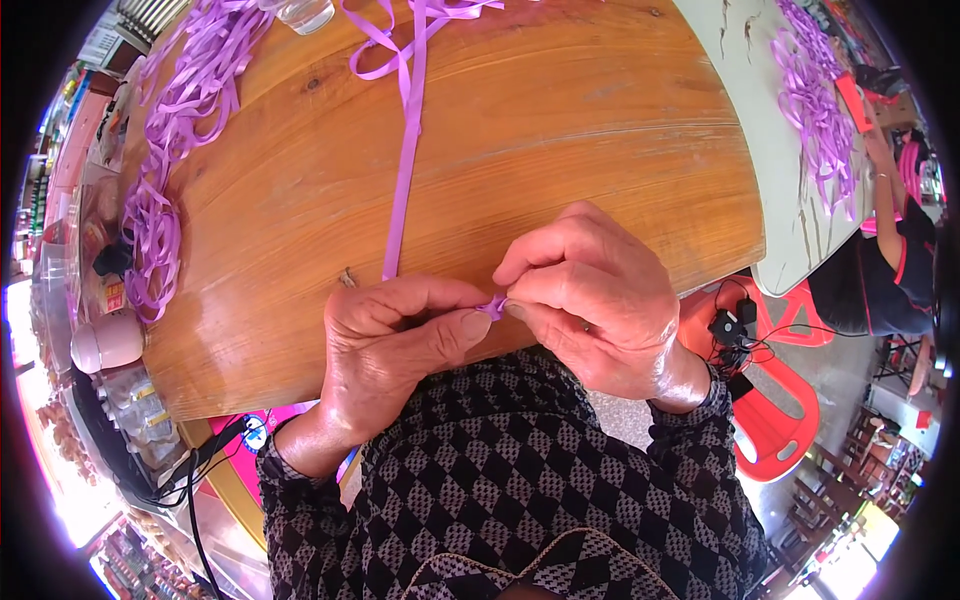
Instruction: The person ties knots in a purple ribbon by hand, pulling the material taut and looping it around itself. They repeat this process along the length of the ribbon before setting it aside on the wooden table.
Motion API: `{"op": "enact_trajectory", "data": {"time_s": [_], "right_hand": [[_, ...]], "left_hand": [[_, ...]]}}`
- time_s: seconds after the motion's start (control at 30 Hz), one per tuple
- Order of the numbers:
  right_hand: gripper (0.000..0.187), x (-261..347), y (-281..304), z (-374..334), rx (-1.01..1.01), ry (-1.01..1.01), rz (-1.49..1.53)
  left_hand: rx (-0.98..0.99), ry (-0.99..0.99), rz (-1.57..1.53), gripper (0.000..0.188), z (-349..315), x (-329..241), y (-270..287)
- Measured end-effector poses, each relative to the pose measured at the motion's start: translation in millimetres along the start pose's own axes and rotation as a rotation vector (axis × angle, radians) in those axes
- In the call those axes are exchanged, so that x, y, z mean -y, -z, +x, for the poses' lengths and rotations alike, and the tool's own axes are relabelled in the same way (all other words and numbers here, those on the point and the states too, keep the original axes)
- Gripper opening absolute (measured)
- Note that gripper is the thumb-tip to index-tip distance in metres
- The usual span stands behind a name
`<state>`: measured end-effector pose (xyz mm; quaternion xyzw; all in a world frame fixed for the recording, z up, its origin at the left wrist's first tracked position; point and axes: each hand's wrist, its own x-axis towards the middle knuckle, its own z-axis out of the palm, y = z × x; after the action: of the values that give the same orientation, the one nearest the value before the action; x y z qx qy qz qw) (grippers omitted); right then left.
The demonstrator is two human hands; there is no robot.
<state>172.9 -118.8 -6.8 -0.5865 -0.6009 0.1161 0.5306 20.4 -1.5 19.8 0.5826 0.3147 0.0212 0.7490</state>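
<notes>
Over the near edge of the wooden table point(560, 130), both my hands meet at a small folded bit of purple ribbon point(495, 307). My left hand point(400, 325) pinches it between thumb and forefinger. From the other side my right hand point(595, 305) grips the same bit with thumb and fingertips, the other fingers curled in. A long flat strip of purple ribbon point(405, 180) runs from behind my left hand to the far side of the table, where it loops and crosses other strips. How the folded bit joins this strip is hidden by my fingers.
Heaped purple ribbon point(150, 240) lies along the table's left edge, with a clear cup point(305, 14) at the far side. On the right, a pale table point(735, 60) bears more ribbon point(815, 110) beside another person's arm point(885, 190). A red stool point(775, 420) holds black cables.
</notes>
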Motion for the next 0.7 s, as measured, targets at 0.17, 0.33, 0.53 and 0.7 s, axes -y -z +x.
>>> {"op": "enact_trajectory", "data": {"time_s": [0.17,0.33,0.53,0.7], "right_hand": [[0.022,-2.1,-1.7,-3.1,-0.022,0.012,-0.027],[0.022,-2.5,0.2,-2.9,-0.018,0.007,-0.026],[0.029,0.0,-1.9,-1.0,-0.067,-0.047,-0.035],[0.041,-1.6,-6.2,-2.8,-0.067,0.005,-0.050]], "left_hand": [[-0.033,0.039,-0.044,0.014,5.5,5.3,1.0],[-0.052,0.036,-0.082,0.013,6.9,6.0,-0.9],[-0.007,-0.287,0.021,0.011,11.6,8.9,-0.8],[0.036,-0.062,-0.240,0.012,9.6,3.8,-5.1]]}}
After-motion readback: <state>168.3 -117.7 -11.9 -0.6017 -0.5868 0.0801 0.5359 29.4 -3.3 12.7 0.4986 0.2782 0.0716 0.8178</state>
